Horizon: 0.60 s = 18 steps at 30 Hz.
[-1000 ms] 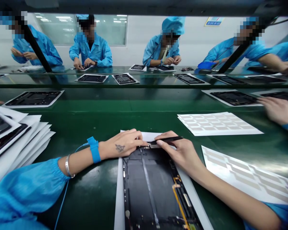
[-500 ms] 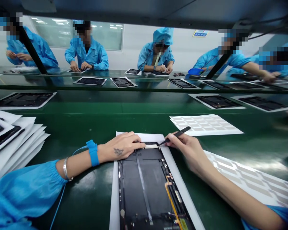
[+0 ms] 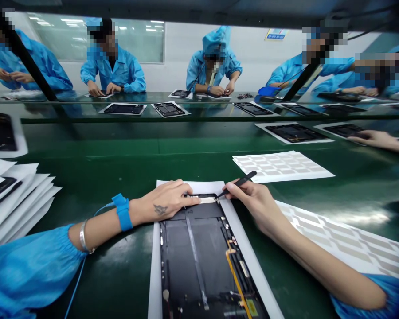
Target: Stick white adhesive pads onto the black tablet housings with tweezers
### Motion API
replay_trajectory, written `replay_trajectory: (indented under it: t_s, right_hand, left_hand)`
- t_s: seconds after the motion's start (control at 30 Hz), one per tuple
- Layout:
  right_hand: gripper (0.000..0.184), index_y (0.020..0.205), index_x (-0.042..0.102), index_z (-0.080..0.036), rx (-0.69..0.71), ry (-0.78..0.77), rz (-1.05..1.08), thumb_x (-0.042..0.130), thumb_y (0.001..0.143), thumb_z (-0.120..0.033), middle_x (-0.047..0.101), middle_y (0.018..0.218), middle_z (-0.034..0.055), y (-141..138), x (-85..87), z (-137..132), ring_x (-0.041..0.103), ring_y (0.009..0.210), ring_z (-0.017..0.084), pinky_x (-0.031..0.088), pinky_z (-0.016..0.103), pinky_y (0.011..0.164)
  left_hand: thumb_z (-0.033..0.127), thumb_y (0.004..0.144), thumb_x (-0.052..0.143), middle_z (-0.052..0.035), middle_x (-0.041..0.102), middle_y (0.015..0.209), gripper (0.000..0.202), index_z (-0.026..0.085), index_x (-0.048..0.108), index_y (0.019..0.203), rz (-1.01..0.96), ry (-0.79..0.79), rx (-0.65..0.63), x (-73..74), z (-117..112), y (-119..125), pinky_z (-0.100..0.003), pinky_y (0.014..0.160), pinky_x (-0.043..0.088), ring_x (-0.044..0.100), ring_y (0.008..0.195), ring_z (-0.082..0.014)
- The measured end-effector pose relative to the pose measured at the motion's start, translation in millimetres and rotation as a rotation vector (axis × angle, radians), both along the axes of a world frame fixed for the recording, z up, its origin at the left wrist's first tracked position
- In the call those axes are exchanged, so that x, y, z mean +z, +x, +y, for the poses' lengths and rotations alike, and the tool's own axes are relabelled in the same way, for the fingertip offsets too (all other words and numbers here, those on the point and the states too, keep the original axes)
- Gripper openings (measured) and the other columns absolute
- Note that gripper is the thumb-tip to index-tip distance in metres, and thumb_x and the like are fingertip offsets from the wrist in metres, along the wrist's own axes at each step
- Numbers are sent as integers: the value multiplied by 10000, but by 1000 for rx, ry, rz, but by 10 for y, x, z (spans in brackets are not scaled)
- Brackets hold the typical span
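Note:
An opened tablet housing (image 3: 196,248), with dark panels, ribbon cables and an orange flex cable, lies on a white sheet (image 3: 154,270) in front of me. My left hand (image 3: 168,199) lies across its far-left corner, fingers apart, one fingertip on a pale strip (image 3: 208,200) at the far edge. The underside of that hand is hidden. Black tweezers (image 3: 241,179) are pinched in my right hand (image 3: 252,197), their tips touching or just over the strip's right end. A blue wrist strap (image 3: 122,212) with a thin cord is on my left wrist.
Printed sheets of grey labels (image 3: 282,166) lie beyond and right of my right arm. Paper-backed housings are stacked (image 3: 23,204) at left. More housings (image 3: 294,132) lie along the green bench. Another person's hand (image 3: 375,137) touches one at far right. Co-workers in blue sit opposite.
The view has shifted slightly. Both my hands stay at the far edge, with the tweezers' tips closer over the strip's end. A co-worker's hand now reaches onto a housing at right.

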State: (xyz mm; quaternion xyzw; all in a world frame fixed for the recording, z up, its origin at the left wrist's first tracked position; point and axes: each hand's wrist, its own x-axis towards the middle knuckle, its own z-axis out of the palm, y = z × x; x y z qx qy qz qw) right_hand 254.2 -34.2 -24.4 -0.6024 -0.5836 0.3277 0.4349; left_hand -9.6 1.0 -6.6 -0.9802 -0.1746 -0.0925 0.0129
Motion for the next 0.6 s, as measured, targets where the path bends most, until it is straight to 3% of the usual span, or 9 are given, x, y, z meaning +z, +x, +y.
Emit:
replay_trajectory:
  t_s: [0.13, 0.27, 0.43, 0.53, 0.6]
  right_hand:
    - [460, 653, 666, -181, 0, 19, -17, 663, 786, -621, 682, 688, 49, 1, 23, 21, 629, 720, 220, 480, 352, 732]
    - [454, 787, 706, -178, -27, 21, 184, 740, 707, -625, 707, 760, 48, -38, 86, 37, 674, 734, 225, 551, 378, 749]
    - [408, 962, 707, -207, 134, 15, 356, 723, 773, -568, 754, 924, 69, -94, 145, -12, 705, 948, 241, 544, 393, 894]
    - [393, 951, 698, -208, 164, 41, 298, 697, 795, -569, 761, 902, 70, -138, 155, -48, 711, 937, 249, 528, 405, 916]
    - [405, 883, 704, -198, 186, 40, 232, 689, 784, -591, 758, 882, 75, -178, 152, -64, 713, 886, 261, 540, 403, 872]
  left_hand:
    - [83, 980, 369, -82, 576, 1153, 420, 225, 529, 1342, 44, 11, -2, 30, 4, -1, -292, 758, 422, 489, 888, -189]
    - [97, 974, 391, -75, 570, 1091, 465, 262, 478, 1400, 152, 46, 6, 107, 23, 101, -282, 698, 407, 486, 834, -181]
    - [178, 1017, 356, -70, 560, 1059, 497, 347, 366, 1484, 242, 143, 27, 152, 37, 309, -282, 655, 405, 517, 800, -184]
    - [172, 1009, 366, -79, 581, 1032, 493, 308, 381, 1483, 218, 150, 11, 113, 29, 279, -296, 692, 438, 543, 820, -194]
    - [158, 993, 390, -90, 608, 1030, 442, 246, 473, 1418, 144, 108, -15, 63, 23, 177, -306, 744, 470, 565, 862, -199]
